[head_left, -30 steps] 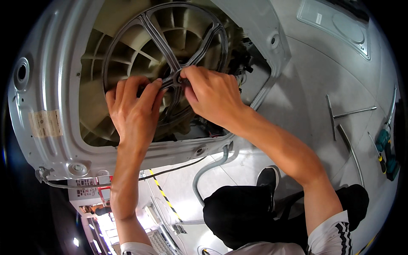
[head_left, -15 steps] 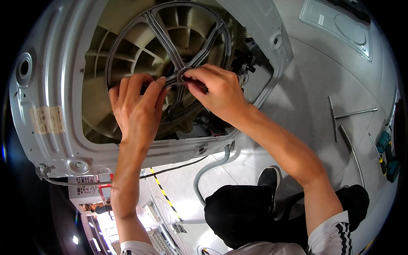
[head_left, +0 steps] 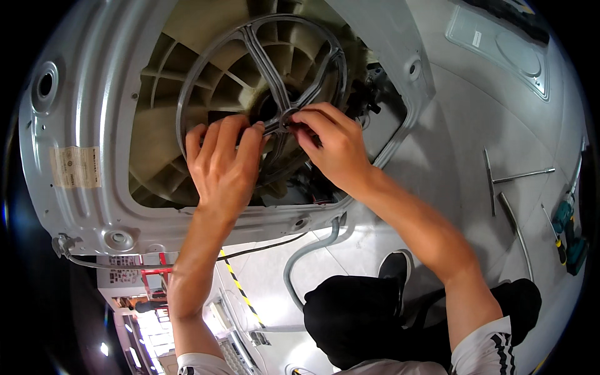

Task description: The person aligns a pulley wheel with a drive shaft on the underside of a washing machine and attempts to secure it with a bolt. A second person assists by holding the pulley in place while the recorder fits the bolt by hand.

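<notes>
A grey spoked pulley wheel [head_left: 269,56] lies over the ribbed beige back of a tub [head_left: 162,112], inside the cut-out of a grey metal appliance panel [head_left: 87,106]. Its hub sits just right of a dark central opening. My left hand [head_left: 222,165] is closed on the pulley's lower-left spoke, fingertips near the hub. My right hand [head_left: 331,147] has thumb and fingers curled at the hub, pinching something I cannot make out, hidden by the fingers.
On the grey floor at right lie a T-shaped wrench [head_left: 519,175], a bent metal tube [head_left: 516,231], a screwdriver [head_left: 559,250], a teal power tool [head_left: 565,209] and a metal panel [head_left: 497,50]. A grey hose [head_left: 294,259] runs below the housing, near my legs [head_left: 356,312].
The pulley and both hands have shifted right within the cut-out, exposing more of the dark central opening. The whole housing also appears slightly farther right in view.
</notes>
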Action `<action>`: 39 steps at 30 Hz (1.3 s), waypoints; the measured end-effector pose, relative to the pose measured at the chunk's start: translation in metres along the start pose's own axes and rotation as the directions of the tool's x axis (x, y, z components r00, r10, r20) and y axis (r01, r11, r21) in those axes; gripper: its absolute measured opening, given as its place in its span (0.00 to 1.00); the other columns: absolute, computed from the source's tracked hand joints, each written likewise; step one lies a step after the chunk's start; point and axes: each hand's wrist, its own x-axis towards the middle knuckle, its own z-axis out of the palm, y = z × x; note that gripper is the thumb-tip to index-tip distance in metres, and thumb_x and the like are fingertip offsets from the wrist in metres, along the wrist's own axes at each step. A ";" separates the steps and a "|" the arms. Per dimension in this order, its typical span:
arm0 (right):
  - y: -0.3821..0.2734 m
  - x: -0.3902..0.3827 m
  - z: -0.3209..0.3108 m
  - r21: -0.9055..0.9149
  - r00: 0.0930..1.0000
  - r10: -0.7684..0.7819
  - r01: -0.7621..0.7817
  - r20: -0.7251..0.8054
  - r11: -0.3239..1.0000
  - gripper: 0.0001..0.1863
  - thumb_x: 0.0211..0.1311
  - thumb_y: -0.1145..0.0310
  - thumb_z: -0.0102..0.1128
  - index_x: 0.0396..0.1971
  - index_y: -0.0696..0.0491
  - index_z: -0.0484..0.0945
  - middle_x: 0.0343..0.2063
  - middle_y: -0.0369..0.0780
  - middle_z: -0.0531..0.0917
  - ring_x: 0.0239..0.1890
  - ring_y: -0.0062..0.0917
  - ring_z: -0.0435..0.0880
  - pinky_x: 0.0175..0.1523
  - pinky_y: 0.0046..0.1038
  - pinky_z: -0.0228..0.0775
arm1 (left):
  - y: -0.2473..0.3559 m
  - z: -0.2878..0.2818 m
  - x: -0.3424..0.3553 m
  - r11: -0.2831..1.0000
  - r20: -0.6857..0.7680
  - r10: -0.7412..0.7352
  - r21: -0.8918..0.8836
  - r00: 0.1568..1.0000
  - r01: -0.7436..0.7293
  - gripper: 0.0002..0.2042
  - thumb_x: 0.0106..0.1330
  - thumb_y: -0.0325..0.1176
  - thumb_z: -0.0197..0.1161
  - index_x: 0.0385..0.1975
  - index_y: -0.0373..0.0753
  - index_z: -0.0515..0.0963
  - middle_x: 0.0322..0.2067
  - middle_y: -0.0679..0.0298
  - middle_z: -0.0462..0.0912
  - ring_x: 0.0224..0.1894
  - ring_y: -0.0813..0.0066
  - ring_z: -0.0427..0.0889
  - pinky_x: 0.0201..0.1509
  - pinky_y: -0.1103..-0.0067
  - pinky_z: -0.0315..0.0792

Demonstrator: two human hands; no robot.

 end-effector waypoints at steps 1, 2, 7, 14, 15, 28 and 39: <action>0.000 -0.001 0.001 0.008 1.000 -0.003 0.003 -0.018 1.000 0.12 0.41 0.81 0.66 0.30 0.57 0.77 0.29 0.40 0.78 0.30 0.34 0.81 0.34 0.31 0.75 | 0.000 0.001 0.000 1.000 -0.008 -0.001 -0.004 1.000 0.001 0.12 0.48 0.30 0.69 0.33 0.43 0.77 0.31 0.68 0.76 0.32 0.69 0.76 0.43 0.72 0.63; 0.000 -0.003 0.001 0.017 0.999 -0.001 0.002 -0.034 1.000 0.13 0.40 0.81 0.66 0.30 0.57 0.77 0.29 0.40 0.78 0.30 0.34 0.81 0.33 0.30 0.75 | 0.001 0.001 -0.002 1.000 -0.012 -0.004 -0.011 1.000 0.004 0.12 0.48 0.30 0.69 0.33 0.43 0.77 0.31 0.68 0.76 0.32 0.69 0.76 0.43 0.72 0.63; 0.000 -0.006 -0.001 0.065 0.998 0.026 -0.022 -0.065 0.998 0.12 0.40 0.82 0.65 0.29 0.58 0.77 0.30 0.39 0.78 0.27 0.28 0.82 0.30 0.25 0.76 | 0.007 0.001 -0.003 1.000 0.005 -0.019 -0.019 1.000 0.019 0.11 0.48 0.30 0.69 0.32 0.43 0.77 0.30 0.68 0.76 0.32 0.70 0.76 0.43 0.71 0.64; -0.006 -0.013 -0.031 0.037 1.000 -0.005 0.006 -0.025 0.999 0.13 0.40 0.87 0.64 0.30 0.61 0.77 0.32 0.40 0.78 0.28 0.21 0.81 0.33 0.19 0.79 | 0.016 0.004 -0.008 0.992 -0.020 -0.036 -0.118 0.999 0.034 0.12 0.45 0.28 0.70 0.31 0.42 0.78 0.29 0.67 0.76 0.29 0.69 0.76 0.33 0.74 0.68; -0.009 -0.011 -0.038 0.055 1.000 -0.009 0.009 -0.005 0.998 0.13 0.40 0.87 0.64 0.30 0.62 0.77 0.34 0.41 0.79 0.29 0.21 0.81 0.33 0.19 0.79 | 0.018 0.005 -0.009 0.989 -0.020 -0.048 -0.139 0.999 0.044 0.12 0.45 0.28 0.70 0.30 0.42 0.78 0.29 0.66 0.76 0.29 0.69 0.76 0.31 0.75 0.69; -0.039 0.004 -0.047 0.174 0.998 0.044 -0.036 -0.042 0.984 0.13 0.45 0.84 0.64 0.34 0.60 0.81 0.35 0.40 0.79 0.29 0.20 0.82 0.34 0.19 0.77 | 0.060 0.018 -0.023 0.968 -0.009 -0.010 -0.251 1.000 0.008 0.06 0.44 0.29 0.61 0.23 0.42 0.74 0.28 0.68 0.73 0.27 0.74 0.74 0.26 0.79 0.63; -0.037 0.003 -0.055 0.286 0.980 0.200 -0.185 -0.023 0.940 0.13 0.51 0.88 0.59 0.38 0.64 0.78 0.41 0.41 0.76 0.36 0.20 0.80 0.41 0.18 0.76 | 0.022 -0.012 -0.020 0.980 0.005 -0.015 -0.199 1.000 0.016 0.14 0.44 0.28 0.71 0.32 0.41 0.77 0.30 0.66 0.76 0.27 0.69 0.76 0.29 0.76 0.68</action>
